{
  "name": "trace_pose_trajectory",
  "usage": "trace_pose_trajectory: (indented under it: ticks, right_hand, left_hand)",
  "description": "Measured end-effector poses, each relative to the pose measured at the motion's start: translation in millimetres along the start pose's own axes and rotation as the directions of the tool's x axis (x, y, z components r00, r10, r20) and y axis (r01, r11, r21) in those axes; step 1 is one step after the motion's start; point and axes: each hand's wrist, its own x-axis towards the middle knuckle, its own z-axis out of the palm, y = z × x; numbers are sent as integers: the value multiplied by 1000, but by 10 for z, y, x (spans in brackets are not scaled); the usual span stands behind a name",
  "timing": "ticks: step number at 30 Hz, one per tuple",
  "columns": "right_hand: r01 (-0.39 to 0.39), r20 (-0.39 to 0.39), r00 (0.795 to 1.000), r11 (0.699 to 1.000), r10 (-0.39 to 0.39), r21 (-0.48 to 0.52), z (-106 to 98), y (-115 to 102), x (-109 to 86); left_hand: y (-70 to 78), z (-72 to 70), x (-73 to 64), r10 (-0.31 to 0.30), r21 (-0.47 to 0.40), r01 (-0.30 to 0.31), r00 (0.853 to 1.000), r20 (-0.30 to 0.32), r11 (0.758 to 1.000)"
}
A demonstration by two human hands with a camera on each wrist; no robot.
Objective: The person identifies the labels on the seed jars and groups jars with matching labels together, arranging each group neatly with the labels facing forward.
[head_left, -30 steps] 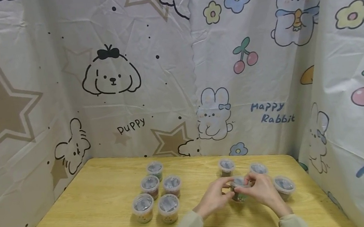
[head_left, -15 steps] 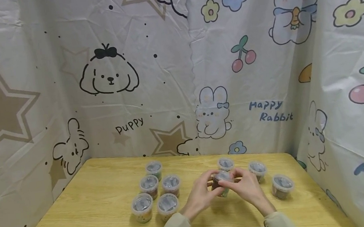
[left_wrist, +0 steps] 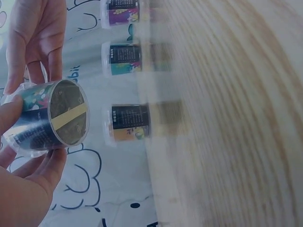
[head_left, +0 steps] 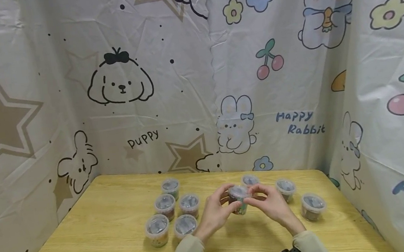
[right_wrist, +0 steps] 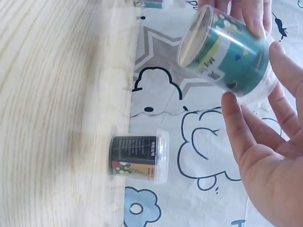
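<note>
A small clear plastic tub (head_left: pixel 242 209) with a translucent lid and a green and black label is held between both hands, raised off the table. In the left wrist view the tub (left_wrist: pixel 35 116) is tipped, its bottom crossed by a pale yellow strip. My left hand (head_left: pixel 215 211) grips its left side, thumb in front and fingers behind. My right hand (head_left: pixel 272 203) pinches it by the lid edge at the right. The right wrist view shows the green label side of the tub (right_wrist: pixel 239 56), with right fingertips (right_wrist: pixel 230 101) against it near the lid.
Several similar lidded tubs (head_left: pixel 158 230) stand on the left of the wooden table (head_left: pixel 98 233). Three more stand at the right: one behind the held tub (head_left: pixel 250 180), one farther right (head_left: pixel 286 189) and one nearest the right edge (head_left: pixel 313 207). Printed cloth (head_left: pixel 182 82) surrounds the table.
Both hands have brought the tub leftward from among the right-hand tubs and raised it. Over the last half second it has shifted slightly farther left and turned, showing more of its green label.
</note>
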Motion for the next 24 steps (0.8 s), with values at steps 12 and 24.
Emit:
trace_pose_trajectory:
  ticks: [12,24]
  right_hand:
    - [1,-162,987,1000,3,24,10,-111,-23]
    - [-42,-212,976,998,50,43,14,-166,-19]
  left_hand:
    - [18,2,-31,-25,50,28,998,-52,998]
    - [9,34,-54,22,0,-22,993,-118,1000]
